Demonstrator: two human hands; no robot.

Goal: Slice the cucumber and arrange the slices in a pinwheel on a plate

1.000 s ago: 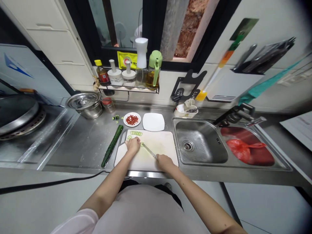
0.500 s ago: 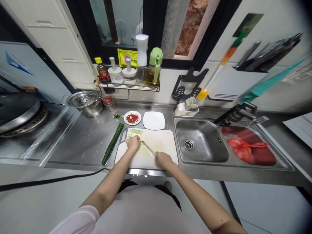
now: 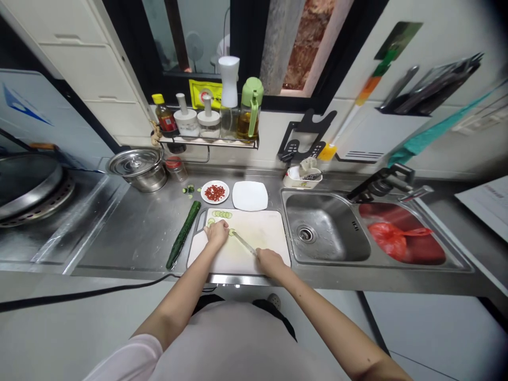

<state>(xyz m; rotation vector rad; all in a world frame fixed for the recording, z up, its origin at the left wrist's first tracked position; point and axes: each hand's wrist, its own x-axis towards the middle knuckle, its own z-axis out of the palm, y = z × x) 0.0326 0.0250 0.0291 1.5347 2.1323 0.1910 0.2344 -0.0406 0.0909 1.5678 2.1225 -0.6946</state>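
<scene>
1. Cannot make out any words or numbers.
2. Printed in small, dark characters on the flat, bright-yellow rectangular packet [image 3: 198, 90]; unreadable.
3. Stuck on the dark brown, yellow-capped bottle [image 3: 165, 119] as a red label; illegible.
4. Marked on the pale upright panel [image 3: 43, 100] at far left: blue, roughly triangular emblem [image 3: 18, 108].

The cucumber [image 3: 183, 234] is deep green; the slices [image 3: 221, 214] are pale green with darker rims. The cutting board [image 3: 264, 227] is off-white edged in grey, the knife [image 3: 244, 243] silvery. Bright red bits [image 3: 215, 193] speckle a white dish [image 3: 203, 196] beside a plain white plate [image 3: 250, 196]. The bag [image 3: 387, 241] is red, the packet [image 3: 196, 95] yellow with darker print, the jug [image 3: 254, 92] light green on top, the cloth [image 3: 431, 133] teal, the sauce bottle's cap [image 3: 157, 99] yellow.
</scene>
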